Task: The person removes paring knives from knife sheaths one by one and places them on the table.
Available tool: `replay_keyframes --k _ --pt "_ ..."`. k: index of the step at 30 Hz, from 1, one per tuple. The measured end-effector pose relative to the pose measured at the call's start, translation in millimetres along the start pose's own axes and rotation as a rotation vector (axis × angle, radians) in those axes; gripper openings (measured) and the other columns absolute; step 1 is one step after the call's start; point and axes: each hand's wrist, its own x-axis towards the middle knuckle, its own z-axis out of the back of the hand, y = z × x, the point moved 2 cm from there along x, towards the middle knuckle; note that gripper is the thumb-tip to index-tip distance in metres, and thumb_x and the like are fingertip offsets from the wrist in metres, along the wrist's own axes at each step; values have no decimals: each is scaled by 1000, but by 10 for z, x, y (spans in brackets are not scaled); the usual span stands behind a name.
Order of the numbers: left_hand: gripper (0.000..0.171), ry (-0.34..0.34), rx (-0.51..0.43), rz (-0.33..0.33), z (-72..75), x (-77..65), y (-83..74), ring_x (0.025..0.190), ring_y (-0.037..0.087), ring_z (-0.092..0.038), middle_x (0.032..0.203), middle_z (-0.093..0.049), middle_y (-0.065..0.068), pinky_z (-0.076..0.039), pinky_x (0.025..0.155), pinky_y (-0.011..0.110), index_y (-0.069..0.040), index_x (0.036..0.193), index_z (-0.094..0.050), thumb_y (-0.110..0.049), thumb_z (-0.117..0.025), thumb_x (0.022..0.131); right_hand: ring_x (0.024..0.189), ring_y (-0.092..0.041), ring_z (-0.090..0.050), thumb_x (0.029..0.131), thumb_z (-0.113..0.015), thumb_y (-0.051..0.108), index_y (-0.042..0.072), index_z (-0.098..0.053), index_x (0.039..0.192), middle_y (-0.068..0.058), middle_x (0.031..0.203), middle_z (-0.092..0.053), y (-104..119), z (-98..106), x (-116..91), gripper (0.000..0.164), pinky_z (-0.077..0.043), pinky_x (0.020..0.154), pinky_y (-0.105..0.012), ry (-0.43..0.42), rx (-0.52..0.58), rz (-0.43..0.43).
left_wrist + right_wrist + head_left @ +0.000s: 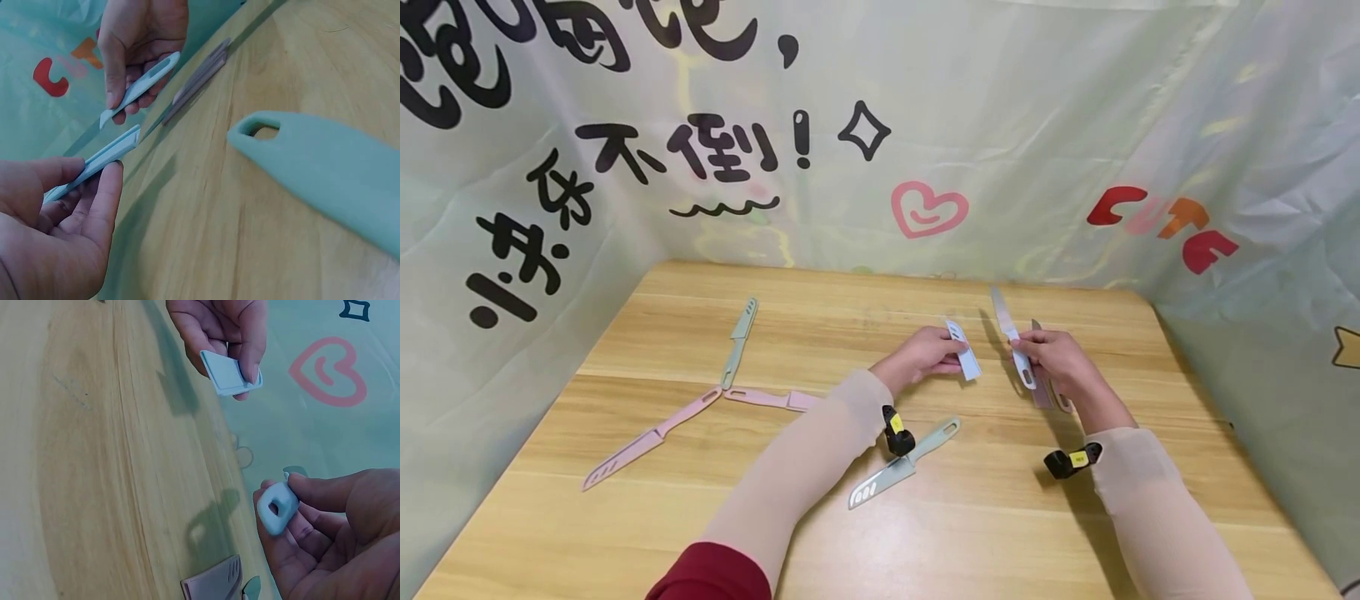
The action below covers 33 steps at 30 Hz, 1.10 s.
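Knives in pastel plastic lie across the wood-grain tabletop [580,542]. Farthest left is a long pink knife in a slotted pink sheath [655,437]; a sage-green knife with a slotted green sheath [741,340] stretches toward the back, and a second pink knife [771,399] runs right until the left sleeve covers it. The handle ends of these 3 lie close together. Nearer the front, a broader pale-green knife with a sheathed blade [910,468] rests partly beneath the left wrist's camera. Next, the left hand [921,354] pinches a flat, pale-blue plastic sheath with slots [970,365] between thumb and fingers, above the table. To its right, the right hand [1060,354] grips the handle of a pale-blue knife [1007,323], its metal blade bare and angled toward the back; knife and sheath are apart. Below that hand lies a dusty-mauve knife sheath [1042,396], with more of a knife beside it, too covered to read fully. The step in hand seems to be bringing blue blade and sheath together or parting them; which, I cannot tell. If sheathing, the next move calls for lining up the blade tip with the sheath's mouth, fingers clear of the edge.
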Motion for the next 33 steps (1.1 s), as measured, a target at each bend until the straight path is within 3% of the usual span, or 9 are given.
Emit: replay_keyframes --k 4,10,16,25,33 --pt "25 13 27 -5 -58 5 23 81 21 -66 92 -67 15 -60 76 28 9 118 -60 -2 -60 96 91 -16 -63 104 -51 18 -13 -48 134 -28 124 -57 -23 -4 -5 44 -57 72 -26 -6 -7 4" --pt "24 24 61 0 -115 27 70 78 21 -66 91 -67 16 -61 74 28 10 116 -61 -2 -61 96 87 -10 -62 101 -57 23 -10 -52 133 -15 112 -63 -66 -13 -14 46 -57 76 -26 -32 -42 -34" --pt "22 28 87 -6 -188 59 90 77 21 -66 90 -68 15 -61 72 28 8 113 -63 -2 -62 95 91 -11 -64 101 -57 22 -10 -51 133 -21 119 -61 -107 -9 -5 46 -58 79 -27 -47 -43 -51" --pt "17 43 152 -20 -334 65 71 72 20 -68 85 -69 13 -61 68 28 7 107 -66 -2 -66 92 86 -10 -65 99 -61 22 -8 -57 126 -10 106 -67 -150 -13 1 41 -58 75 -26 -72 -55 -109" --pt "14 36 160 -9 -420 126 101 69 19 -67 84 -70 13 -61 68 28 6 103 -67 -2 -67 92 87 -13 -66 99 -60 21 -9 -55 127 -12 107 -66 -192 -18 2 41 -59 74 -26 -66 -38 -97"
